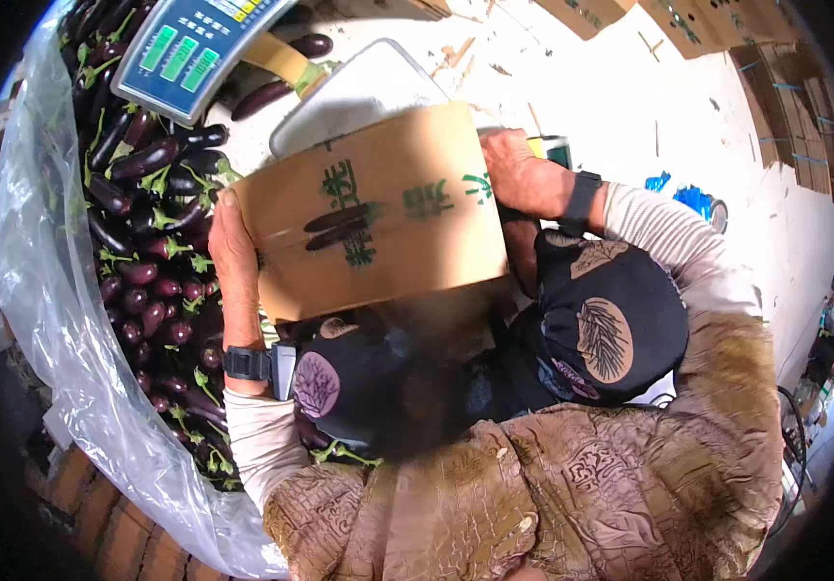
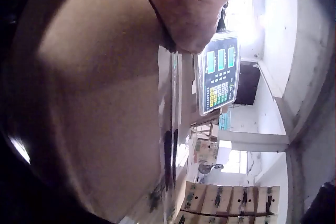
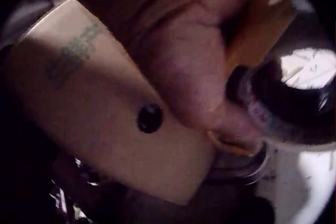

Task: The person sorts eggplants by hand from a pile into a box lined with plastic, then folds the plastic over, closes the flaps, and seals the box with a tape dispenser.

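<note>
A closed cardboard box [image 1: 378,208] with green print is tilted in front of the person's torso, clear tape along its seam. At its left end the left hand [image 1: 233,242] holds it, a digit extended along the edge; the other fingers are hidden. In the left wrist view, that hand [image 2: 191,8] lies against the cardboard [image 2: 105,87]. The right hand [image 1: 528,174] is against the box's right end. Seen from the right wrist, the right hand [image 3: 184,56] has fingers curled round an orange tape dispenser [image 3: 262,22] with a tape roll [image 3: 294,124], beside the box's round hole [image 3: 149,118].
Many eggplants [image 1: 146,242] lie at the left inside a clear plastic liner [image 1: 49,290]. A digital scale display [image 1: 189,58] and its metal platform [image 1: 359,87] stand beyond the box. More cardboard boxes [image 1: 785,107] are at the upper right, with blue wrapping [image 1: 693,201] nearer.
</note>
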Action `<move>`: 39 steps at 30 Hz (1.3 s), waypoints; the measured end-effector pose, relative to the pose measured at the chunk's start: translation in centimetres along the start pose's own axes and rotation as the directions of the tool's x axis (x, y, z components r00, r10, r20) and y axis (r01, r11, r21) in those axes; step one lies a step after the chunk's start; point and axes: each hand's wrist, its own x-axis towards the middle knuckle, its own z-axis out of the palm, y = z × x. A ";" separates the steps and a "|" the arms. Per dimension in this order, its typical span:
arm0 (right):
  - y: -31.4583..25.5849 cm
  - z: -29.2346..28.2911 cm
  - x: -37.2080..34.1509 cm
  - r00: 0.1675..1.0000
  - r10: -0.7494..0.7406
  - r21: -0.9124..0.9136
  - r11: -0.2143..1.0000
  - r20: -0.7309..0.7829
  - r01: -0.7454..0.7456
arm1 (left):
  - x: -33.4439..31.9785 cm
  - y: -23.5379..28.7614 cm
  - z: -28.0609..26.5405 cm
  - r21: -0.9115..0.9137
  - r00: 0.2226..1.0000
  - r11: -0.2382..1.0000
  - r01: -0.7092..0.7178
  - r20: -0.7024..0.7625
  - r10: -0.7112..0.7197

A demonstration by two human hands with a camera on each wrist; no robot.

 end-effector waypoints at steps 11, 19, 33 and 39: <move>6.1 7.5 -8.5 0.755 0.056 0.687 0.378 0.653 -0.621 | -0.8 -0.1 0.3 -0.489 0.972 0.853 0.182 0.219 -0.082; 2.8 2.9 -5.1 0.800 0.335 0.587 -0.810 0.497 -0.026 | -1.8 5.0 4.7 -0.500 0.862 0.761 0.414 0.483 -0.153; 1.6 -1.6 -0.7 0.790 0.133 0.083 -0.991 0.599 0.104 | -1.1 5.4 5.7 -0.394 0.903 0.858 0.329 0.398 -0.163; -0.2 0.5 -2.9 0.824 0.127 0.154 -0.987 0.552 0.049 | -0.6 6.3 5.0 -0.353 0.888 0.891 0.287 0.447 -0.108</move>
